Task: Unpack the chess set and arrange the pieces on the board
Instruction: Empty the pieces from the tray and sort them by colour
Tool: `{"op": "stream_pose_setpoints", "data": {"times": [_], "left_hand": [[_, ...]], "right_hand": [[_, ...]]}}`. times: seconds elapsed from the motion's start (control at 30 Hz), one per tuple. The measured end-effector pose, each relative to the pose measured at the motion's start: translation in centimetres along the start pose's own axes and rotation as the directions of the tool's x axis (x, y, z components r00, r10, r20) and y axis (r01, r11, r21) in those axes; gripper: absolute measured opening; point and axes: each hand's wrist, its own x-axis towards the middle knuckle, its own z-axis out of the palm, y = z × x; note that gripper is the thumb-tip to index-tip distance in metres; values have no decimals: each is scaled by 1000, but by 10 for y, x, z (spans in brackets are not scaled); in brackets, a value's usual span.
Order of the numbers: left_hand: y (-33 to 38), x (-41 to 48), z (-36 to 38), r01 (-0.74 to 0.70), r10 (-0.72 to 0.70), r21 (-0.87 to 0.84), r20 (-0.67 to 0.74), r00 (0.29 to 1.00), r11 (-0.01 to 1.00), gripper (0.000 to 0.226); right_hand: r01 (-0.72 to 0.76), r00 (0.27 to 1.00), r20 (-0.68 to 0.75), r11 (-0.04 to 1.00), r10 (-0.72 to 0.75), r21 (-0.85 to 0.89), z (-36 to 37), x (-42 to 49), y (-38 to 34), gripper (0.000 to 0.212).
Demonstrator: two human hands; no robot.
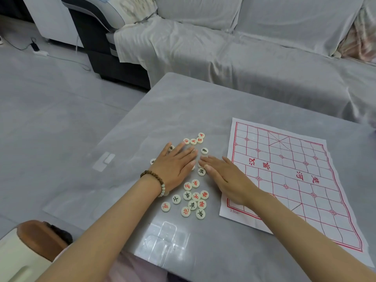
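Several round cream chess pieces [193,197] with red or black characters lie loose on the grey table [162,110], left of the paper board [289,174]. The board is white with a red grid and carries no pieces. My left hand [176,165] lies flat, palm down, over some pieces, its fingers straight. My right hand [225,178] also lies flat with straight fingers; its fingertips touch pieces in the middle, and its wrist rests on the board's left edge. More pieces [194,140] sit just beyond my fingertips.
A clear plastic box [162,243] lies near the table's front edge, and a small clear lid [103,160] sits at the left. A grey covered sofa [244,47] stands behind the table. A brown cushion [40,239] is at bottom left.
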Motion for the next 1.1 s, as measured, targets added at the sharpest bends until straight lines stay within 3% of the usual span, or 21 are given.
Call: {"op": "stream_pose_setpoints", "data": {"times": [0.13, 0.23, 0.37, 0.53, 0.63, 0.8, 0.93, 1.0, 1.1], "left_hand": [[-1, -5, 1, 37, -36, 19, -6, 999, 999, 52], [-4, -14, 4, 70, -70, 25, -21, 997, 997, 76], [-6, -27, 7, 115, -115, -7, -45, 992, 993, 86], [-5, -33, 11, 143, -143, -4, -71, 987, 990, 85], [-5, -35, 12, 138, -139, -24, -87, 986, 990, 85], [-17, -46, 9, 176, -197, -120, -185, 963, 977, 75], [-20, -51, 2, 256, -279, -135, -191, 941, 957, 83], [-18, -53, 1, 252, -268, -108, -186, 945, 962, 86], [-15, -52, 3, 263, -273, -79, -158, 949, 961, 82]], "right_hand": [[3, 999, 53, 987, 6, -163, 1, -6, 2, 70], [-3, 998, 56, 961, 19, -276, 4, -8, 2, 94], [-154, 987, -6, 942, 159, -299, 4, 1, 9, 67], [-214, 976, -20, 949, 215, -233, -1, 43, 17, 62], [-162, 986, 4, 970, 165, -183, -9, 62, 13, 57], [107, 989, -95, 990, -115, -87, -1, 28, -16, 50], [134, 990, -1, 957, -139, -258, 13, 8, -19, 65], [129, 991, 6, 930, -135, -344, 14, 10, -17, 79], [91, 995, -9, 911, -104, -402, 10, 27, -15, 83]]}}
